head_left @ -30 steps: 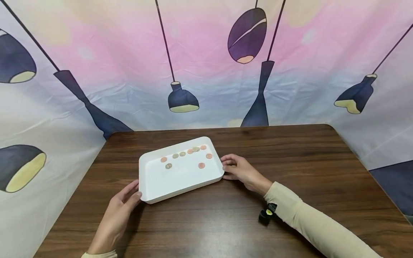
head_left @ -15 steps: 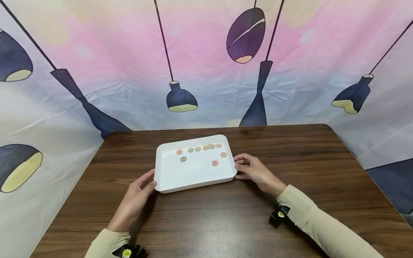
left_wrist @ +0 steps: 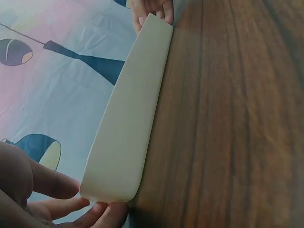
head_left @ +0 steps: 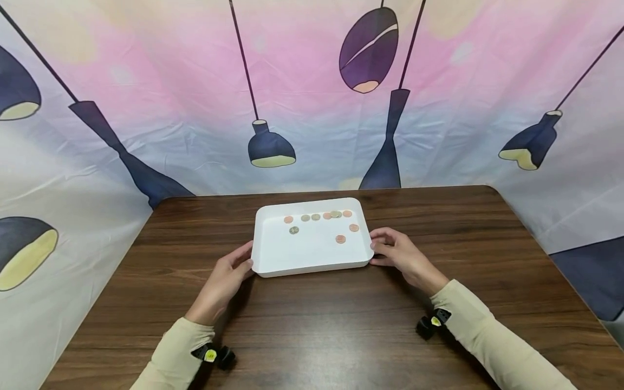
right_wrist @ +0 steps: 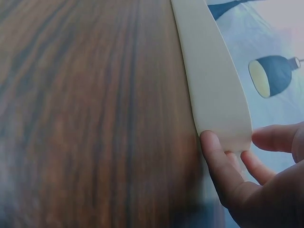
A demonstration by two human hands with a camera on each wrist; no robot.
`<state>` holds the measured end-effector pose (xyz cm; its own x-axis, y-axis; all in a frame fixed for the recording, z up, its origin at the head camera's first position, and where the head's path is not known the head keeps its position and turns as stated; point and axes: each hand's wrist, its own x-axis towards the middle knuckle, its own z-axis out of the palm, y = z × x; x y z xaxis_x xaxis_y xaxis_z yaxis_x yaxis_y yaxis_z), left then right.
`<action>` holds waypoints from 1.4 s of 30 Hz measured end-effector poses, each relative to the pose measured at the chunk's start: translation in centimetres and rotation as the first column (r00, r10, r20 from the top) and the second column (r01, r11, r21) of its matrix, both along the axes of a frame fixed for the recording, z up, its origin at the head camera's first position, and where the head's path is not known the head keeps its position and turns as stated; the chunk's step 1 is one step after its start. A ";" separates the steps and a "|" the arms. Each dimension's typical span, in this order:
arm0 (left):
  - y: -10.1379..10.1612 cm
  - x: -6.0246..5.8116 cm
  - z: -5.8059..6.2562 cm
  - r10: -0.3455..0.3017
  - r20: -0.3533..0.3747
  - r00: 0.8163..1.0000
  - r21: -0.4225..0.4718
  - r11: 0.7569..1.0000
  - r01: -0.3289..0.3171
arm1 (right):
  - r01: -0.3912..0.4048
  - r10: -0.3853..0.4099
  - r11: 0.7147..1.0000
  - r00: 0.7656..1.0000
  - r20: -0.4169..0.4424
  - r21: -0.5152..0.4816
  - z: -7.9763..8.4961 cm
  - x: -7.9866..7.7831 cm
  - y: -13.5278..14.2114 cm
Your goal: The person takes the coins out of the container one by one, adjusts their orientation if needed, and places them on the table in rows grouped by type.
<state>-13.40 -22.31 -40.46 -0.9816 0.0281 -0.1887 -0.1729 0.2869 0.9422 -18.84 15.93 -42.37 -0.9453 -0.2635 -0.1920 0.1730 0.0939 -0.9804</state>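
A shallow white tray (head_left: pixel 302 255) sits on the brown table in the head view, its long side towards me. Several copper-coloured and brass-coloured coins (head_left: pixel 294 230) lie flat inside it, mostly in a row along the far wall. My left hand (head_left: pixel 225 281) holds the tray's left end, thumb at the near corner's rim and fingers against the side wall. At the opposite end, my right hand (head_left: pixel 404 257) grips the tray with bent fingers. Both wrist views show the tray's outer wall (left_wrist: pixel 128 114) low against the tabletop, fingertips around its end; the coins are hidden there.
The dark wood table (head_left: pixel 331 325) extends around the tray on all sides. Behind it hangs a cloth backdrop (head_left: pixel 214 146) printed with lamps, close to the table's far edge. Small black cameras (head_left: pixel 224 357) sit on both wrists.
Both hands have slid the tray to the right and slightly away from me. It has turned from a slant to nearly straight. The coins have travelled along in it.
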 end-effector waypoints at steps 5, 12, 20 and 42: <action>0.6 -1.0 -0.1 -0.025 0.008 1.000 0.028 0.999 0.025 | 0.014 -0.014 1.000 1.000 0.005 0.004 0.0 -0.2 0.8; 1.5 -2.3 -0.5 -0.036 0.004 0.999 0.052 0.998 0.036 | 0.035 -0.036 0.999 0.999 0.022 0.009 -0.2 -0.9 2.0; 2.1 -3.5 -1.0 -0.051 0.003 0.999 0.084 0.995 0.050 | 0.059 -0.060 0.998 0.998 0.034 0.006 -0.2 -1.3 2.8; 4.0 -5.7 -1.3 0.001 0.002 1.000 0.188 0.982 -0.002 | 0.072 -0.072 0.997 0.996 0.043 0.009 -0.1 -3.5 4.3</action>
<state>-19.12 -18.33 -41.79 -0.9814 0.0618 -0.1819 -0.1749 0.1044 0.9790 -22.33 20.25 -42.46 -0.9525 -0.1934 -0.2351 0.2221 0.0870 -0.9711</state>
